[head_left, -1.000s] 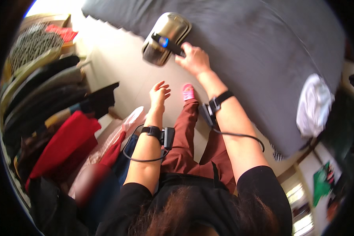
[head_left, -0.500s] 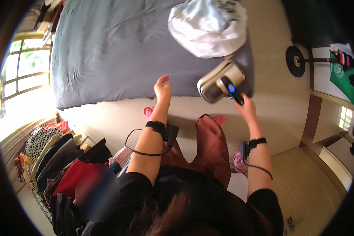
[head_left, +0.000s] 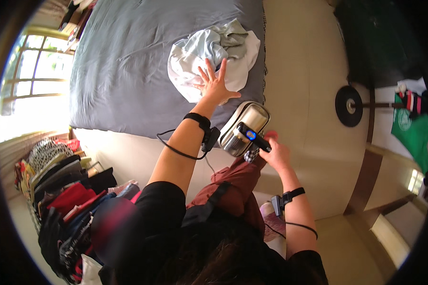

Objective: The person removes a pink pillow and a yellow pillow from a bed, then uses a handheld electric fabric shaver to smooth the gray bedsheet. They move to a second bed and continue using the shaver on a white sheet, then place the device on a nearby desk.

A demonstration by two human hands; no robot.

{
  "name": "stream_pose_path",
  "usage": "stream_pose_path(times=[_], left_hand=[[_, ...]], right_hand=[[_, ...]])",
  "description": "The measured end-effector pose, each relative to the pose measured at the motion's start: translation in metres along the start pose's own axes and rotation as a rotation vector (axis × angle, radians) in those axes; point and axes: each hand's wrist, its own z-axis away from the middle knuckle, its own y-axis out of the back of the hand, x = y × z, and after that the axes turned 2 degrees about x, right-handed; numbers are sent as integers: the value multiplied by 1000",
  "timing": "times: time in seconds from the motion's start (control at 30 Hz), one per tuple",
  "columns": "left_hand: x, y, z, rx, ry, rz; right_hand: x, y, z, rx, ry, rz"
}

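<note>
My right hand (head_left: pixel 278 156) is closed round the black handle of a handheld mattress vacuum (head_left: pixel 255 117). The vacuum has a champagne-coloured body and a blue-lit display, and sits at the front right edge of the grey-sheeted bed (head_left: pixel 128 61). My left hand (head_left: pixel 215 90) is stretched forward with fingers spread over a bunched heap of white and pale grey-green cloth (head_left: pixel 183 64). Whether its fingertips press on the cloth is hard to tell. A strap with a small dark device is on each forearm.
To the left stands a wire rack heaped with folded clothes (head_left: pixel 71 197), beneath a bright window (head_left: pixel 28 71). A barbell with a black weight plate (head_left: pixel 342 111) is at the right, by a green cloth (head_left: pixel 409 130). Pale floor tiles (head_left: pixel 309 95) run along the bed's right side.
My left hand has reached forward from the bed's front edge to the cloth heap, its fingers spreading. The vacuum stays in my right hand. The view has shifted, and I have turned somewhat.
</note>
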Motion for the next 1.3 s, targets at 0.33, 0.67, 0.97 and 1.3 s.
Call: stream_pose_path(times=[0.33,0.67,0.97,1.3], left_hand=[[-68,-9,-29,581,534,173],[-141,20,101,605,1083,99],[-4,-61,35,251,1373,463],[-2,-54,9,16,1446,281]], right_hand=[[34,70,-27,-158,237,87],[1,114,-174,-177,344,-42],[-26,161,-297,-203,324,-42],[-141,80,-380,-327,457,-40]])
